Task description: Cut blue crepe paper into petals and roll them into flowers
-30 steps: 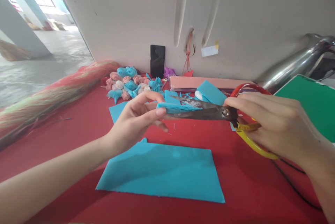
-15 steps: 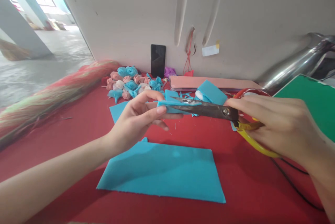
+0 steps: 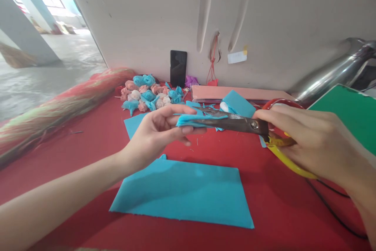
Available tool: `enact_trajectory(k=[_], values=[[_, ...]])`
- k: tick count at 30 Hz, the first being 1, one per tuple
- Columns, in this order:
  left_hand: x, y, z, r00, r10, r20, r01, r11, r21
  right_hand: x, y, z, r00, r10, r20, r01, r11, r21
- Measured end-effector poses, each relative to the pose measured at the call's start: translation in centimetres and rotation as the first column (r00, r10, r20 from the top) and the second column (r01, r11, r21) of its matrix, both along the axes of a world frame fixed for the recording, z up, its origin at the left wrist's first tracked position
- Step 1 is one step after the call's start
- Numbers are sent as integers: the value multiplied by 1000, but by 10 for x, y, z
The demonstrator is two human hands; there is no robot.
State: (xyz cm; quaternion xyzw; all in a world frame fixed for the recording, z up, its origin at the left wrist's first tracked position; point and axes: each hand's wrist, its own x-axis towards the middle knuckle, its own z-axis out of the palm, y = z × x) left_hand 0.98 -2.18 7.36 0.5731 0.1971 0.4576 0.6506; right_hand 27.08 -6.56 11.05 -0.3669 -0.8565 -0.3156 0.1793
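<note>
Between thumb and fingers, my left hand [image 3: 161, 127] pinches a small folded piece of blue crepe paper [image 3: 188, 120]. My right hand [image 3: 311, 137] grips scissors [image 3: 246, 124] with one red and one yellow handle loop. Their blades point left, slightly parted, with the blue paper between them close to my left fingertips. Below, a large blue paper sheet [image 3: 185, 192] lies flat on the red table. Another blue sheet [image 3: 133, 123] is partly covered by my left hand.
Several blue, pink and white paper flowers [image 3: 148, 94] are heaped behind my left hand. A phone [image 3: 178, 68] leans on the wall. Farther right lie a pink paper stack [image 3: 235, 92], a folded blue piece [image 3: 239, 104] and a green board [image 3: 346, 114]. A fringed bundle [image 3: 67, 102] borders the left side.
The scissors' blades have turned slightly and moved along the folded blue paper, whose layers now look more bunched. Both hands stay almost in place.
</note>
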Motion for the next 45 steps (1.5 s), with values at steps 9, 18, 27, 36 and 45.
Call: enact_trajectory(k=[9,18,27,36,45], values=[[2,3,-4,999,22,33,-23,999,39,-1,1,0,1000,-2,-18,1,999,-37],[0,4,-5,997,47,67,-47,999,6,2,0,0,1000,-20,-5,20,999,39],[3,3,-8,995,32,99,-31,999,-18,0,1,-1,999,-31,8,30,997,72],[5,-4,-11,998,15,62,-11,998,-69,-1,-1,-1,1000,2,3,-2,998,59],[8,-8,-13,998,-27,65,32,995,-90,-5,-1,1,1000,7,4,-8,996,85]])
